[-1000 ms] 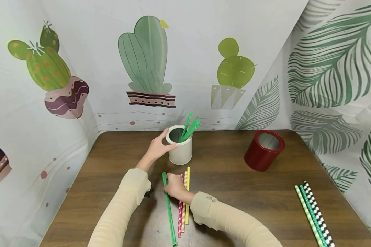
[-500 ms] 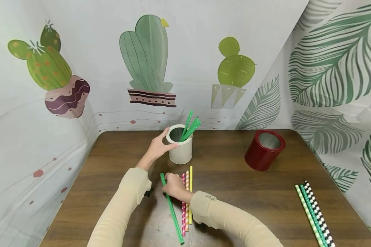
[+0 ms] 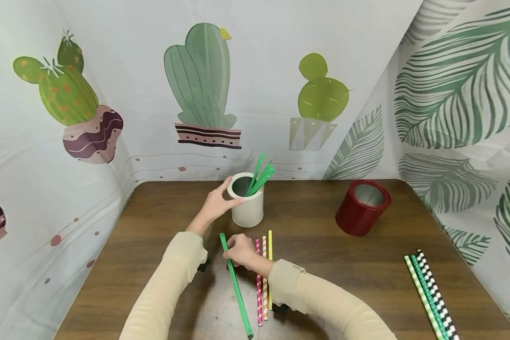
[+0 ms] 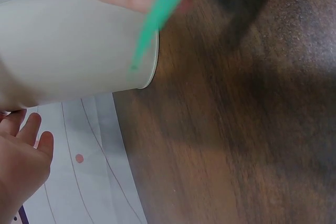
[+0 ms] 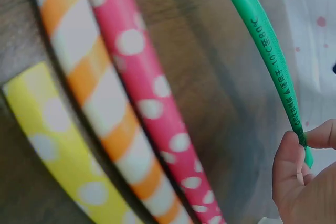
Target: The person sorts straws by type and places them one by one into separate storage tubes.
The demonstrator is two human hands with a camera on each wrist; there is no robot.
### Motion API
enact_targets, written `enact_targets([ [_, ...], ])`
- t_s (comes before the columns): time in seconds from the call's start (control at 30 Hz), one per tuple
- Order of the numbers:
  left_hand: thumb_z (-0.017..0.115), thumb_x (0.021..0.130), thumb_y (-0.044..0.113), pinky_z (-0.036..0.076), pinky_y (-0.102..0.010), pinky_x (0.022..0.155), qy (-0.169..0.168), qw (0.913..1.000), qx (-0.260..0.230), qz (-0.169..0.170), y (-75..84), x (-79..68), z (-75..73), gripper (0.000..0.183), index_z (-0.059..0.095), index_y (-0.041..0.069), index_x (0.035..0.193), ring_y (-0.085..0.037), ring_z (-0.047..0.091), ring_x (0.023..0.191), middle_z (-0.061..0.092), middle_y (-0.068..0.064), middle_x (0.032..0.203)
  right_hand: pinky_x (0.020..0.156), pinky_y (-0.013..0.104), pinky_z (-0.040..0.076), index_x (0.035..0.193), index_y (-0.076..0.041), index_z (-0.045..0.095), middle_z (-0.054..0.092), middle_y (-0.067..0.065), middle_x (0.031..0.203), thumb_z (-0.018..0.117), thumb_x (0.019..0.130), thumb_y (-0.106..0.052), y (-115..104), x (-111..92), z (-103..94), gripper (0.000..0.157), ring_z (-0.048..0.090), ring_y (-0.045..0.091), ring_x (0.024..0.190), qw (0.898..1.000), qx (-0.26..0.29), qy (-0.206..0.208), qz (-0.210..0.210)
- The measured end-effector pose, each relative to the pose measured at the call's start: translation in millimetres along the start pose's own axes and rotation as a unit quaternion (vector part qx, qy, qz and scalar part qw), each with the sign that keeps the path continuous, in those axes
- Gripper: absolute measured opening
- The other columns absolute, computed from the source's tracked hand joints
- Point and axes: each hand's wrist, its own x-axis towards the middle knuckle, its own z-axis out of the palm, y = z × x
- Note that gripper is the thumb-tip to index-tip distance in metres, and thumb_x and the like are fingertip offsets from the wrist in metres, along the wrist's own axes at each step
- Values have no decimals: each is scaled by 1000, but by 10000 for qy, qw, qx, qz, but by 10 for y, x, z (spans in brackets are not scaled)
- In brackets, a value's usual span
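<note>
My left hand (image 3: 216,204) holds the white can (image 3: 248,213) near its rim, thumb on the front and a finger toward the back left. Green wrapped straws (image 3: 261,180) lean out of that can. In front of it, my right hand (image 3: 241,250) pinches another green wrapped straw (image 3: 239,295) close to its far end. Thumb and fingertip meet on this straw (image 5: 275,66) in the right wrist view, where printing runs along it. Beside the right hand lie a pink dotted straw (image 3: 259,297), an orange striped straw (image 3: 265,300) and a yellow straw (image 3: 270,245), partly under the wrist.
A dark red can (image 3: 359,217) stands at the back right of the brown wooden table (image 3: 323,264). Light green, teal and black-and-white checked straws (image 3: 433,293) lie together at the right edge. A cactus-patterned cloth (image 3: 263,71) hangs behind the table.
The pinched green straw has swung, its near end shifting right. The pink, orange and yellow straws have slid a little to the right. My left hand stays on the white can.
</note>
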Motion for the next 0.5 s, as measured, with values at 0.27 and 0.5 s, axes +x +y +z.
enact_targets([
  [0.27,67,71,49,30,-47,101,42,10000,8,36,-9,7,1,90,21,19,142,-27,28,131,28,-8,144,44,31,50,83,-1,56,49,3,54,59,69,4,-72,-65,-216,16,49,12,40,9946,947,-429,65],
  [0.5,67,71,47,31,-47,101,62,10000,-16,65,0,10,3,89,22,17,142,-26,28,131,28,-9,143,42,24,47,89,2,50,49,2,57,53,71,5,-117,-134,-459,18,47,12,45,9864,1430,-813,0],
])
